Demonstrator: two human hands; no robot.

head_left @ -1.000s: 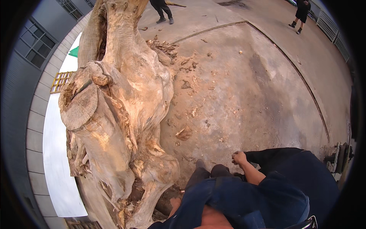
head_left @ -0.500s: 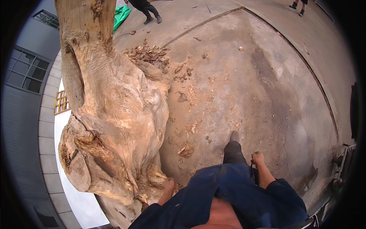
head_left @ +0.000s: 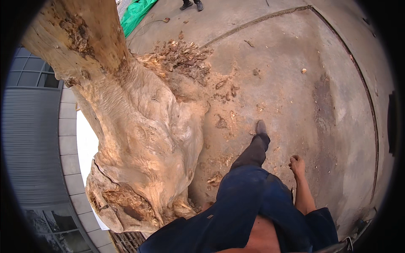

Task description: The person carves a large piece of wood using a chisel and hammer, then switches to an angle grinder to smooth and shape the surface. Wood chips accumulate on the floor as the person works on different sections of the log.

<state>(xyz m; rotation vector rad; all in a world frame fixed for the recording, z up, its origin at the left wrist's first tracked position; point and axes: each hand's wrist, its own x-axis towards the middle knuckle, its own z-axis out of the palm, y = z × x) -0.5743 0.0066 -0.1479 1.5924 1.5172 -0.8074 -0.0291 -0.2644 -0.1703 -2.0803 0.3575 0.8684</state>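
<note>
A large pale tree trunk with a gnarled, flared base lies along my left side. Its near end has a dark cracked hollow. Only a sliver of skin from my left arm or hand shows between the trunk's near end and my dark blue jacket; its fingers are hidden. My right hand hangs over the concrete on my right, apart from the trunk. Its fingers are curled in and I see nothing in them. One leg in dark trousers is stretched forward, its shoe on the concrete.
Bark chunks are heaped beside the trunk, with chips scattered over the concrete floor. A green sheet and another person's shoes are at the far edge. A grey building wall runs along the left. A groove crosses the floor.
I have stepped forward along the trunk. My left hand, earlier visible against the trunk's near end, is now almost hidden. My right hand has swung forward. The view has shifted and turned.
</note>
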